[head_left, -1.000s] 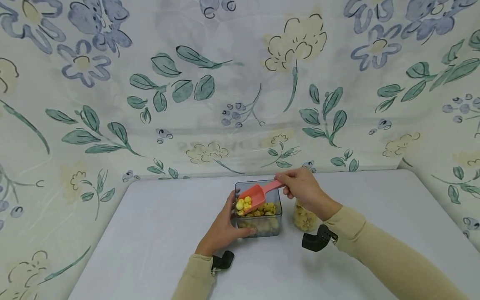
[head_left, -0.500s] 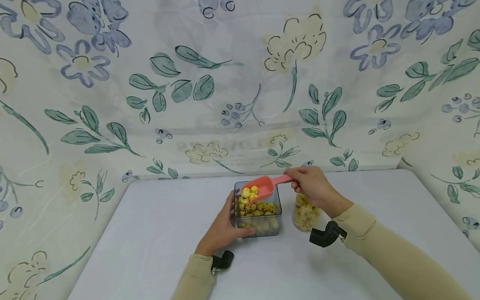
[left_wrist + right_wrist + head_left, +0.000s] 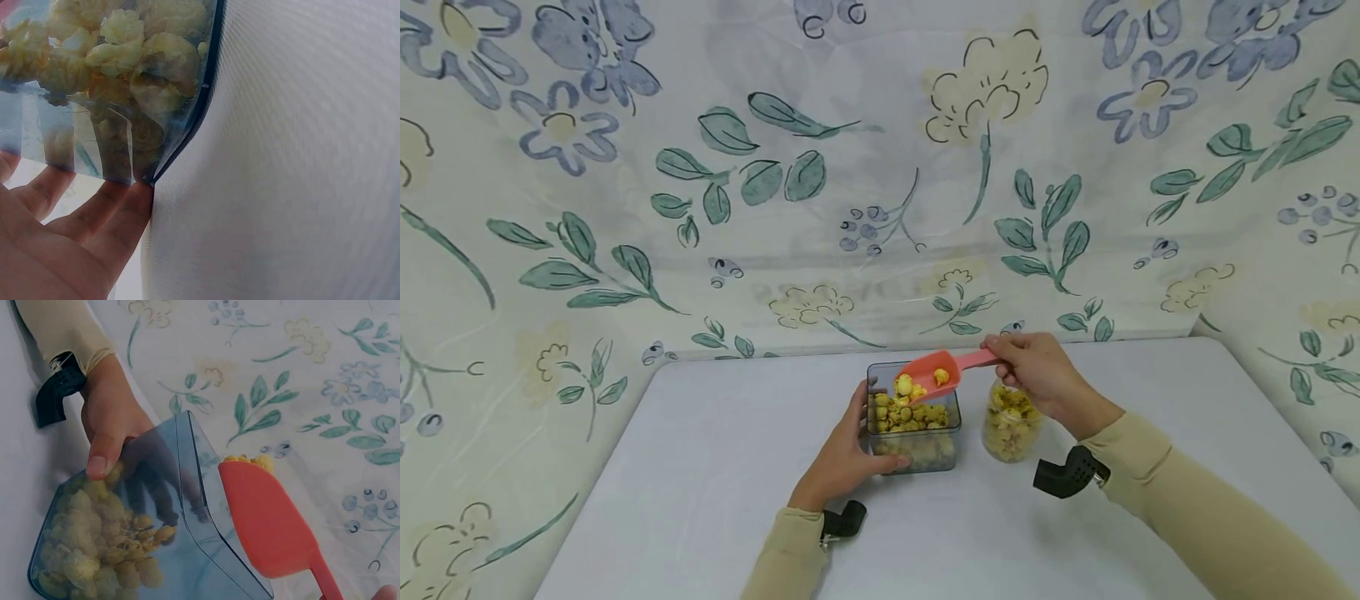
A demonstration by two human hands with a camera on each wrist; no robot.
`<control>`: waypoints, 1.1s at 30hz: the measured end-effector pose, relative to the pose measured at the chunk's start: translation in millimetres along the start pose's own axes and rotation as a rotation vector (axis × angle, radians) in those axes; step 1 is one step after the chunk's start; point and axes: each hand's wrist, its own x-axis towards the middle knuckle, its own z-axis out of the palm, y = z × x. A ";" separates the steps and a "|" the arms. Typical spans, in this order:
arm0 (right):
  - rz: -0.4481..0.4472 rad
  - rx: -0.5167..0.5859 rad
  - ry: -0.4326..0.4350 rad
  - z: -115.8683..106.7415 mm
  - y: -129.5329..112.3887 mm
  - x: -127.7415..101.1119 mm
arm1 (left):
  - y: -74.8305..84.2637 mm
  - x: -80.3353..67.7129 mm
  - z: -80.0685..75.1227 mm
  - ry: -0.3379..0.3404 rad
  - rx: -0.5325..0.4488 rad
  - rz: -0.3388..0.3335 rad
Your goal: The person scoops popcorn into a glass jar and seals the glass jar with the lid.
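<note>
A clear bluish square container [image 3: 916,454] stands on the table, partly filled with yellow popcorn [image 3: 913,417]. My left hand [image 3: 842,458] grips its left side, thumb across the front and fingers around the back; the left wrist view shows those fingers through the wall. In my right hand [image 3: 1037,371] I hold a coral-red scoop [image 3: 951,372] by its handle, pinched between thumb and fingers. Its bowl hangs tilted over the container's opening, front lip lower, with a few popcorn pieces [image 3: 905,385] in it. The right wrist view shows the scoop's underside [image 3: 269,525] beside the container's rim.
A clear round jar [image 3: 1011,437] of popcorn stands just right of the container, partly behind my right hand. Both share a white table [image 3: 715,483]. A floral-printed cloth [image 3: 850,167] hangs behind the table and along its sides.
My right hand has drawn the scoop to the right and slightly up, away from the left side of the container. Fewer popcorn pieces lie in the scoop. The left hand keeps its grip.
</note>
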 end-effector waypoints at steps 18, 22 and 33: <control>0.017 0.055 0.004 3.0 4.8 3.1 | -3.1 1.6 2.2 -0.005 0.001 -0.002; 0.021 0.093 -0.016 5.9 3.7 4.3 | -3.9 1.8 2.2 -0.012 -0.002 -0.012; 0.012 0.097 -0.005 0.0 5.6 3.4 | -2.2 0.2 -0.6 -0.005 -0.004 -0.012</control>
